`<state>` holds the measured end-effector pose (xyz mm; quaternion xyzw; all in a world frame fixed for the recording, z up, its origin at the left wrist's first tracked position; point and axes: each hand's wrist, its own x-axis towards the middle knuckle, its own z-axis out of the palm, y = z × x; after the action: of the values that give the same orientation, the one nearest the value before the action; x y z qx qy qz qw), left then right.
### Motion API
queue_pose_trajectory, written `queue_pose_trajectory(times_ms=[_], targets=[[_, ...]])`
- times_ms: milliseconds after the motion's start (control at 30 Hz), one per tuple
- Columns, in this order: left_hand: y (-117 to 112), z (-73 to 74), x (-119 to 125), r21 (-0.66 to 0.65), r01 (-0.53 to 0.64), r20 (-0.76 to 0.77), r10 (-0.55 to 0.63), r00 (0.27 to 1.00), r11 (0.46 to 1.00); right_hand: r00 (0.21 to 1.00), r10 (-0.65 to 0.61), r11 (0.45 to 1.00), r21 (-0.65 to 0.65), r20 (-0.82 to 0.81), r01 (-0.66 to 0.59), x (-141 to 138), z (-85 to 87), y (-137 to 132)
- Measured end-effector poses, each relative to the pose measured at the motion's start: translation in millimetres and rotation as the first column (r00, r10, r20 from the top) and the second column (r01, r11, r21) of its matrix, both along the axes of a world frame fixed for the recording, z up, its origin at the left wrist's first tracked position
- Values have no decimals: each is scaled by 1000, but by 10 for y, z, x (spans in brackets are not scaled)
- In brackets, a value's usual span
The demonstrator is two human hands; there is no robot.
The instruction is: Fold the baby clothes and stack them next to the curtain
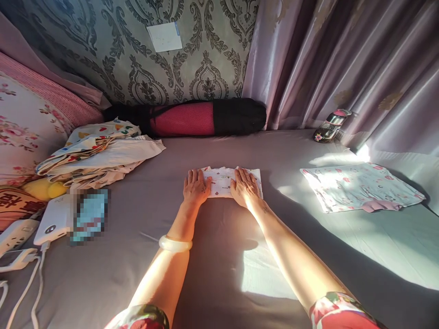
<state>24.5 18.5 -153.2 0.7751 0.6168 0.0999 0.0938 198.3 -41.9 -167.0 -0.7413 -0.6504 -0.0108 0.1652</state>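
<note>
A white cloth with small printed figures (222, 182), folded into a flat rectangle, lies on the grey sheet in front of me. On its left end rests my left hand (197, 186), palm down with the fingers stretched forward. Flat on the right part lies my right hand (244, 186), its fingers also extended. Neither hand grips the cloth; both press on top of it. The cloth under my palms is hidden.
To the right lies another folded printed garment (363, 188), with a flask (332, 125) behind it. At left are piled clothes (103, 151), a white power bank (56, 219), a power strip (17, 235) and cables. A black-and-red rolled bag (185, 119) lies along the wall.
</note>
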Motion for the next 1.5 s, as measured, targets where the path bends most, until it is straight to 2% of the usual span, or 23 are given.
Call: queue_pose_trajectory(times_ms=[233, 333, 533, 633, 733, 833, 933, 1000, 1333, 1500], targets=[[14, 20, -110, -35, -47, -92, 44, 995, 998, 979, -202, 974, -93, 35, 205, 117, 42, -16], [5, 28, -98, -39, -48, -120, 43, 992, 998, 971, -239, 963, -122, 25, 240, 147, 38, -15], [6, 56, -92, -25, -49, -126, 45, 991, 998, 972, -233, 966, -108, 38, 236, 144, 46, -11], [2, 91, -65, 106, -19, -128, 33, 991, 994, 984, -167, 985, -29, 67, 169, 136, 89, -7], [-1, 83, -15, 240, 92, -119, -65, 991, 966, 993, -72, 997, 40, 93, 69, 123, 109, 4], [11, 10, 22, 167, 143, -111, -126, 986, 976, 996, -55, 998, -19, 77, 56, 124, 82, 13], [32, -63, 27, 56, 130, -113, -123, 986, 990, 997, -69, 992, -107, 45, 73, 139, 50, 20], [41, -79, 22, 30, 122, -115, -117, 986, 992, 997, -70, 987, -141, 35, 74, 147, 50, 22], [32, -69, 13, 24, 125, -84, -123, 989, 992, 997, -67, 985, -157, 39, 73, 151, 63, 22], [1, -10, 38, 78, 122, -95, -115, 989, 989, 997, -58, 995, -79, 46, 61, 141, 62, 20]])
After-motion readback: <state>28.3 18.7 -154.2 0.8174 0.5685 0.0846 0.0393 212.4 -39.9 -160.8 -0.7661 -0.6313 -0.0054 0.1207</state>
